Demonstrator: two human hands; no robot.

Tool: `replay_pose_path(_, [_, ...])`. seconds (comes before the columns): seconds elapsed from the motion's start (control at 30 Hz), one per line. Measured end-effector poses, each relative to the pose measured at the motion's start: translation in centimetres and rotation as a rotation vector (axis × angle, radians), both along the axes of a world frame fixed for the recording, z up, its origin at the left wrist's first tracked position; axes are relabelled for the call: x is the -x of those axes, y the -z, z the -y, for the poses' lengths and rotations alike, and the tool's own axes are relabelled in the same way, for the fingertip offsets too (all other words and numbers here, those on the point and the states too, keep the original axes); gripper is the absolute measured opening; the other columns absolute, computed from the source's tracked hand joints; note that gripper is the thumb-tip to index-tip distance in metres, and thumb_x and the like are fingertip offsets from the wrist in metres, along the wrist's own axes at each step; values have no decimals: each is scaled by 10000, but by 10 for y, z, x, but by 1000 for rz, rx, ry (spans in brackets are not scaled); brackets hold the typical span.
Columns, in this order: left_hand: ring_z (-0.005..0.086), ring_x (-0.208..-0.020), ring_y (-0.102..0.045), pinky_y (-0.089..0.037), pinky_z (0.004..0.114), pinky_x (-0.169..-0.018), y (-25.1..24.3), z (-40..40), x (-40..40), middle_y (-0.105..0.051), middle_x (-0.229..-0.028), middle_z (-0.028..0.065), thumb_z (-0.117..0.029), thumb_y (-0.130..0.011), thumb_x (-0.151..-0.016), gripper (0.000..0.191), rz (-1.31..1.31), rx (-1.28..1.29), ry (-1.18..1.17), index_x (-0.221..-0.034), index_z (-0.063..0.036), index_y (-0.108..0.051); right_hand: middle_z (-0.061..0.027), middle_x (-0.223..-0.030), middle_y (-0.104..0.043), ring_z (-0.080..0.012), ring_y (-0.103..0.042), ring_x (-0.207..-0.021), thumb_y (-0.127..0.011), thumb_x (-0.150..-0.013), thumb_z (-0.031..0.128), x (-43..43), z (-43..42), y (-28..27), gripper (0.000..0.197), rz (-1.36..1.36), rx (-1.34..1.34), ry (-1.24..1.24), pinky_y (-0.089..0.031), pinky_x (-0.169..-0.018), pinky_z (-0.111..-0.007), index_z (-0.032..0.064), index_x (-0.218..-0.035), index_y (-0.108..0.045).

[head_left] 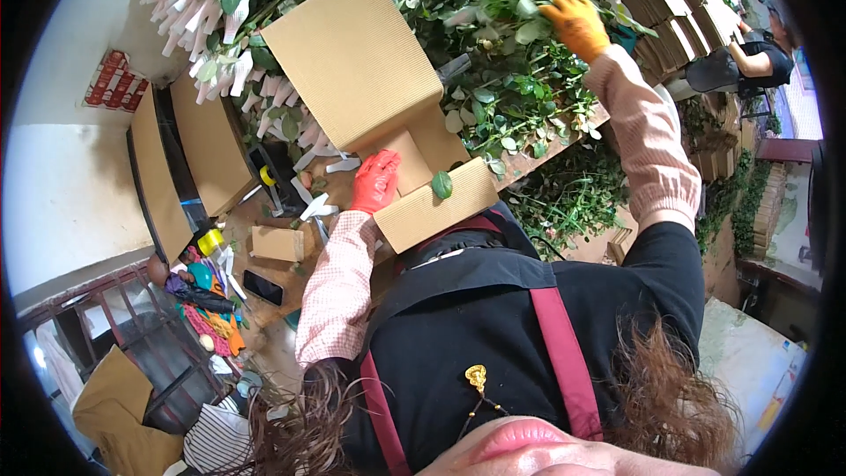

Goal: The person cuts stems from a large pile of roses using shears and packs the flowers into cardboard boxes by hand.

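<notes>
My left hand (pixel 377 182), in a red glove, lies at the left inner side of a folded piece of corrugated cardboard (pixel 357 53); its fingers are partly curled and their grip is unclear. A single green leaf (pixel 442 185) rests on the cardboard's near flap. My right hand (pixel 576 23), in an orange glove, is closed on a leafy green stem (pixel 532 10) at the upper right, above a heap of leafy stems (pixel 515 102). White mesh flower sleeves (pixel 238 16) cover stem heads at the upper left.
A tape dispenser (pixel 269 175), a small cardboard box (pixel 277 243) and a phone (pixel 263 287) lie at the left on the wooden table (pixel 310 258). Stacked cardboard (pixel 667 20) stands upper right, where another person (pixel 760 56) sits. Large cardboard panels (pixel 205 139) lean at the left.
</notes>
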State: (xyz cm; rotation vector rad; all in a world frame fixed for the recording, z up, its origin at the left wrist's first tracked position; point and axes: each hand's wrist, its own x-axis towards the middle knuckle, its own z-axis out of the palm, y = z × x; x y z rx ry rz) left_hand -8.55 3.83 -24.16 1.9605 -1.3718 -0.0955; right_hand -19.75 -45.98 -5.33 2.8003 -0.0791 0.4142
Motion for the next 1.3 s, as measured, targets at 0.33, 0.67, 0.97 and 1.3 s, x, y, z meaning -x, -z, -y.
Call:
replay_pose_path(0.33, [305,-1117,-585,-417,481,-1013,10,-3,3,-623,-1214,87,-140,-638,-848,412,-65,45,-37,-1259,-130,-609,-147,-1233,-563,-355,-576,-1108,-606,-834,-39,78,-33,-8,363,129,-749,-62,-462,-940,-363,27,-1189,-567])
replay_pose_path(0.67, [290,-1128,-599,-428,454,-1007,5,1,3,-651,-1185,98,-104,-646,-854,327,-117,93,-32,-1180,-91,-657,-144,-1289,-514,-336,-511,-1195,-617,-819,154,29,-7,89,481,-225,-88,512,-430,-933,-482,193,-1288,-520])
replay_pose_path(0.97, [284,-1161,-585,-418,460,-1026,2,-4,1,-640,-1216,92,-102,-639,-864,346,-94,20,-41,-1210,-101,-647,-86,-1426,-469,-275,-418,-1328,-542,-898,257,11,31,129,642,-295,-42,727,-327,-1041,-500,221,-1498,-316])
replay_pose_path(1.3, [285,-1175,-581,-398,467,-1056,-6,-4,2,-639,-1220,96,-88,-629,-869,347,-116,-28,-15,-1215,-102,-644,-76,-1152,-600,-298,-578,-1087,-566,-857,94,15,54,97,446,-230,57,436,-432,-948,-428,245,-1276,-586])
